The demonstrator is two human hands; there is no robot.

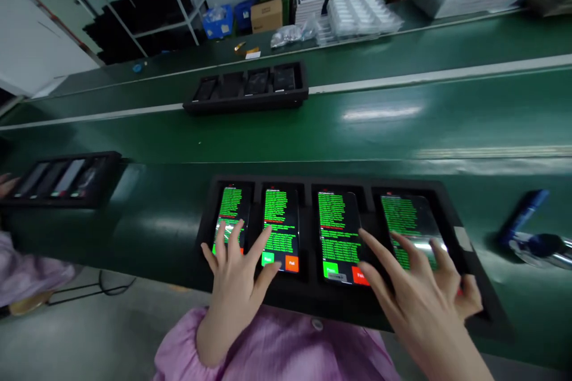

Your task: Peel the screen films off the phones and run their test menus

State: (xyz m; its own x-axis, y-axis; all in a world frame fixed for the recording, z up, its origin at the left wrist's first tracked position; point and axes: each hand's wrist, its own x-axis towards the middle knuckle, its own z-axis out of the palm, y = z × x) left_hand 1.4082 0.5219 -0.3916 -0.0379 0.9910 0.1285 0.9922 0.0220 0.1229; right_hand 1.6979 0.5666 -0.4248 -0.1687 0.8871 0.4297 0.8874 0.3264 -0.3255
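Note:
A black tray point(308, 297) on the green bench holds a row of several phones whose dark screens show green and red text. My left hand point(236, 274) is spread over the leftmost phone point(231, 205), its thumb and index finger reaching to the second phone point(281, 214). Green and red buttons show at the bottom of that second screen. My right hand point(420, 286) is spread too, thumb and index finger at the right edge of the third phone point(338, 220), the other fingers over the rightmost phone point(409, 217). Neither hand holds anything.
Another black tray point(245, 101) with devices lies across the bench; a third point(100, 190) is at left, beside another person's hand point(6, 184). A blue marker point(527, 211) and a metal object point(549, 250) lie at right. Clear plastic trays point(361, 15) stand at the back.

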